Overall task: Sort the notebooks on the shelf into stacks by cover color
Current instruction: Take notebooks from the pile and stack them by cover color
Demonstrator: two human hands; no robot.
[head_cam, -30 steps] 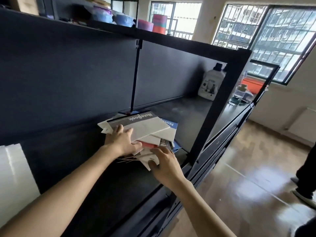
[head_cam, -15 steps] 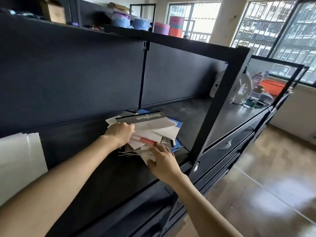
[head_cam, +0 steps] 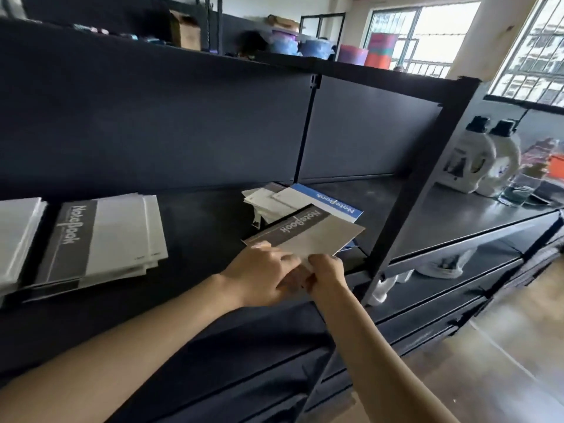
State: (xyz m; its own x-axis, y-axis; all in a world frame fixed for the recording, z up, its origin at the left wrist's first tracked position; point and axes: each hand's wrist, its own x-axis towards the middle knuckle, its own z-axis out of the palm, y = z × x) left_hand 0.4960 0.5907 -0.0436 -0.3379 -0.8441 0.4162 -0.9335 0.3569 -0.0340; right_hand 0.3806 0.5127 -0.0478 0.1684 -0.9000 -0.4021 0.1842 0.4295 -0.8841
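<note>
Looking down at a black shelf (head_cam: 207, 215) from head height. Holding a gray notebook (head_cam: 308, 233) at centre, just above the shelf's front edge, tilted, cover up. Pinching its near edge with curled fingers of the left hand (head_cam: 262, 270). Clasping the near corner with the right hand (head_cam: 326, 270), in a grip closed on the same book. Showing, just beyond at 12 o'clock, a loose mixed pile (head_cam: 268, 198) with a blue notebook (head_cam: 332, 203) on its 3 o'clock side. Showing, well apart at 9 o'clock, a gray stack (head_cam: 100, 236) lying flat on the same shelf.

Judging the step: taking one gray book from the unsorted pile. Next, probably: swinging toward 9 o'clock, loosening the right grip, laying the book square on the gray stack, matching the dark spine bands. After that, likely reaching for the blue one.
</note>
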